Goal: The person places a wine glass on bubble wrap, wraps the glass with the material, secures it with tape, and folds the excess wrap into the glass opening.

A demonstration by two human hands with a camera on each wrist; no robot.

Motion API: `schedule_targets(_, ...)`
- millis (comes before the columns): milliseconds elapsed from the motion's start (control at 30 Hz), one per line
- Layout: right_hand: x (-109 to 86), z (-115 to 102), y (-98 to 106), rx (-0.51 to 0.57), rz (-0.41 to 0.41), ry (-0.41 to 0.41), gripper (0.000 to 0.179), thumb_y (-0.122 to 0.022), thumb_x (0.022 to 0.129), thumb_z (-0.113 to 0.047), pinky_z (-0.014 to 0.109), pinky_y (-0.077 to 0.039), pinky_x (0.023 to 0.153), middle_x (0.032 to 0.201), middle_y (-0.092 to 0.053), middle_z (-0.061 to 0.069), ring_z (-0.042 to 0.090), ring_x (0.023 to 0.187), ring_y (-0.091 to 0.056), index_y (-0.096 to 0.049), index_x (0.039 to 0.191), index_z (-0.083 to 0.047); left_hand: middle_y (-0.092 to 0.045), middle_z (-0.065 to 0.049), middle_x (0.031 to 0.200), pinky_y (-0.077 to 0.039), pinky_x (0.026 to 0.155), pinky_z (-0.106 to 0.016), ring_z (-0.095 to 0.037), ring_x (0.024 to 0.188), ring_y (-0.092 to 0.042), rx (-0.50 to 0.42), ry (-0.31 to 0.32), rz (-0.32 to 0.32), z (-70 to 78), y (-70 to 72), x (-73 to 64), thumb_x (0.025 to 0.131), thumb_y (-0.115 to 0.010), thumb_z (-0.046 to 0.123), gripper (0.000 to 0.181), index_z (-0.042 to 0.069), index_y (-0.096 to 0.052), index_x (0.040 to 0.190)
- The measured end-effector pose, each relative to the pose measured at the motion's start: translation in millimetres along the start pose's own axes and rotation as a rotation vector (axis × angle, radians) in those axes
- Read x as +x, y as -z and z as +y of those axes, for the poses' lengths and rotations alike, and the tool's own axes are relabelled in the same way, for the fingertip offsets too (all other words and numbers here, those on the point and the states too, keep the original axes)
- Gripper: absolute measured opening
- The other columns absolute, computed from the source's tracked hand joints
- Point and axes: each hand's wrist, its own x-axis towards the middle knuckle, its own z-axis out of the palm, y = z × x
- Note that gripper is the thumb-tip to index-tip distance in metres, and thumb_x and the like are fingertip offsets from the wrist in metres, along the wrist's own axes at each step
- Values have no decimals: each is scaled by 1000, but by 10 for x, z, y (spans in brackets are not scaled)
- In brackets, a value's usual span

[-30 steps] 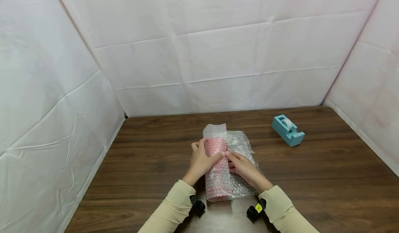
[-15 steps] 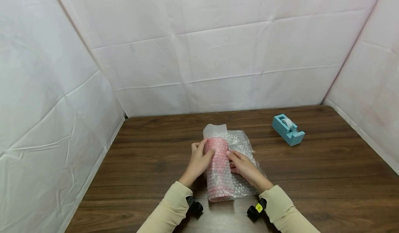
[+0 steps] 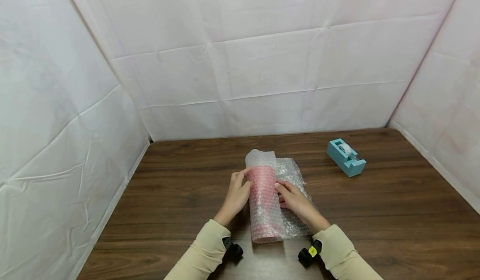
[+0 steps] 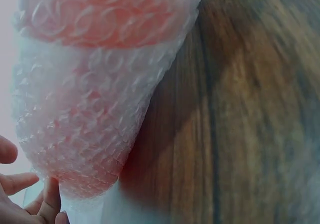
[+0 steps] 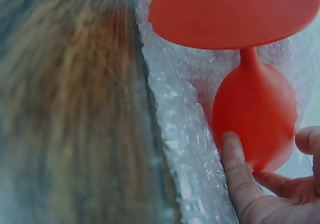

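A roll of bubble wrap (image 3: 265, 205) lies round a red goblet, which shows pink through the layers in the head view. From the open side, the right wrist view shows the goblet's bowl (image 5: 255, 109), thin stem and round base (image 5: 235, 17). My left hand (image 3: 237, 194) is at the roll's left side, fingertips touching the wrap, thumb drawn back along its edge. At the right side, my right hand (image 3: 296, 198) holds the goblet by its bowl, its fingers (image 5: 234, 156) on either side of it. The roll hides some fingertips in the head view.
A loose sheet of bubble wrap (image 3: 288, 171) spreads flat to the right of the roll. The blue tape dispenser (image 3: 346, 158) stands at the back right of the wooden table (image 3: 180, 188). White cloth walls (image 3: 262, 63) rise behind and at both sides.
My left thumb has come off the top of the roll and back to its left side. The roll has turned slightly to the right. My right hand stays at the roll's right edge.
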Motion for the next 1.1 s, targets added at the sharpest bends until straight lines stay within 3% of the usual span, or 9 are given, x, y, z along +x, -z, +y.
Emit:
schedule_targets(300, -5, 26, 11, -7, 22, -6, 51, -39, 104, -30, 38, -54, 87, 130, -51, 25, 20, 98, -62, -38, 142, 4, -45, -18, 128, -38, 75, -30, -18, 85, -43, 49, -41, -7, 22, 10, 0, 87, -47, 8, 50, 7, -51, 137)
schedule_targets(900, -45, 48, 102, -63, 42, -20, 47, -37, 104, -27, 37, -53, 85, 118, -53, 19, 21, 96, -54, -46, 135, 7, -51, -19, 124, -39, 64, -16, -10, 72, -46, 78, -157, 9, 35, -22, -17, 79, -56, -4, 51, 1, -55, 130)
schedule_targets(1100, -41, 44, 113, -73, 49, -29, 45, -38, 104, -26, 36, -52, 83, 109, -53, 15, 20, 93, -52, -49, 133, 7, -46, -21, 126, -42, 64, -15, -11, 76, -50, 33, -145, 0, 24, -43, -11, 79, -59, -5, 51, 0, -56, 130)
